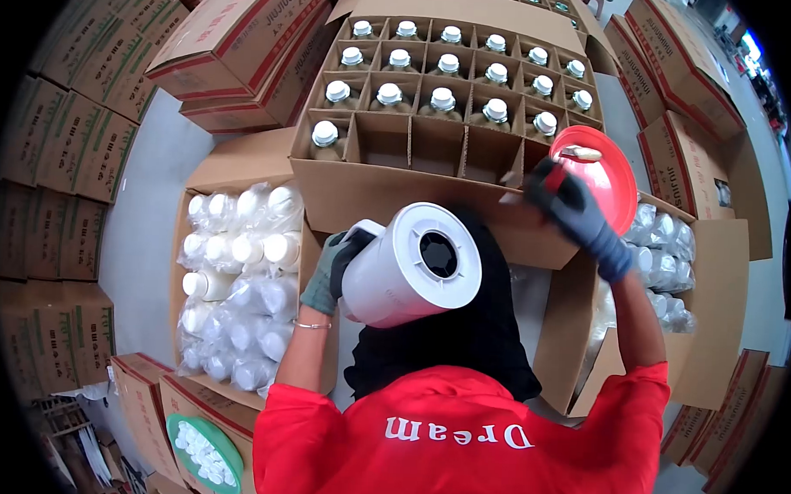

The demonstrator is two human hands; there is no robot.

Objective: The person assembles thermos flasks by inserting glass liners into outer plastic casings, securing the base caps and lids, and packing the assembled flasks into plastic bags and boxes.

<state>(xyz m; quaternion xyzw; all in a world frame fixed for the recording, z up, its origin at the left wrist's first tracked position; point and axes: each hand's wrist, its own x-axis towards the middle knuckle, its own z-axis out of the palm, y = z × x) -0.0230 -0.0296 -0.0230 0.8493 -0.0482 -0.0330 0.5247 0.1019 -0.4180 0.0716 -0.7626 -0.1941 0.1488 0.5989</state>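
My left hand, in a grey-green glove, is closed round the handle of a white plastic jug. The jug is tilted toward me, and its round end shows a dark hole in the middle. My right hand, in a grey and dark glove, is blurred by motion beside a red plastic basin. Something red shows at its fingertips, too smeared to name. A small pale object lies at the basin's upper left. Just beyond my hands stands an open divided carton holding several white-capped bottles.
An open carton at left holds bagged white bottles; more bagged bottles fill one at right. A green basin of small white pieces sits lower left. Printed cartons are stacked on both sides.
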